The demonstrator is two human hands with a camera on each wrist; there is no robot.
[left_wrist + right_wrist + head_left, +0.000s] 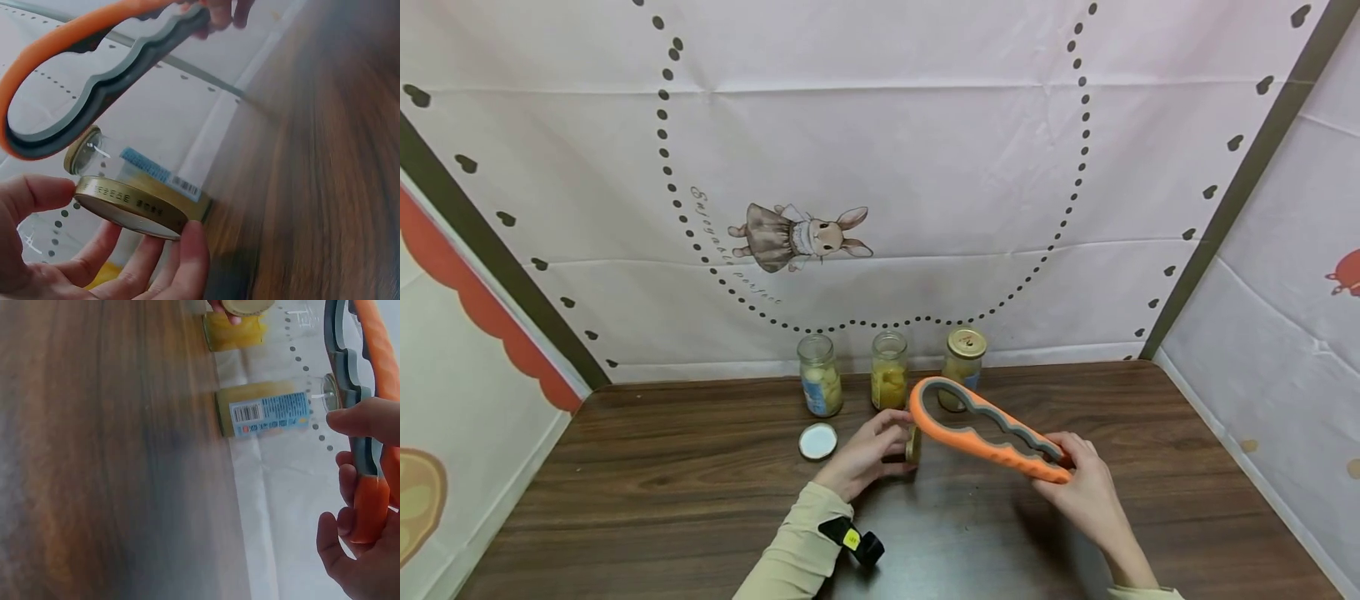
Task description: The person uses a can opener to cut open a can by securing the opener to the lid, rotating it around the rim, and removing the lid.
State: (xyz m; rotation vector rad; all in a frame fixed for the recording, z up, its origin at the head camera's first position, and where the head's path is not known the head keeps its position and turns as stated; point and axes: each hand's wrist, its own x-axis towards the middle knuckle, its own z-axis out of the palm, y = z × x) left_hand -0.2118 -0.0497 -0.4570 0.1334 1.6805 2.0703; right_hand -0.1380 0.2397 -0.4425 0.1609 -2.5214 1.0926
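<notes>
My left hand (871, 454) pinches a gold jar lid (134, 206) by its rim, thumb on one side and fingers on the other. The lid is held on edge in front of the middle jar (889, 379), which has no lid and holds yellow pieces. In my right hand (1084, 492) are the handle ends of an orange and grey jar opener (977, 447), raised above the table with its looped end pointing left. Behind that loop stands the right jar (265, 409), its gold lid (967, 342) on. The left jar (822, 383) is lidless, with pale pieces inside.
A second lid (817, 442) lies white side up on the brown wooden table (685, 483), in front of the left jar. The three jars stand in a row at the table's back edge, close to a white printed cloth (955, 192).
</notes>
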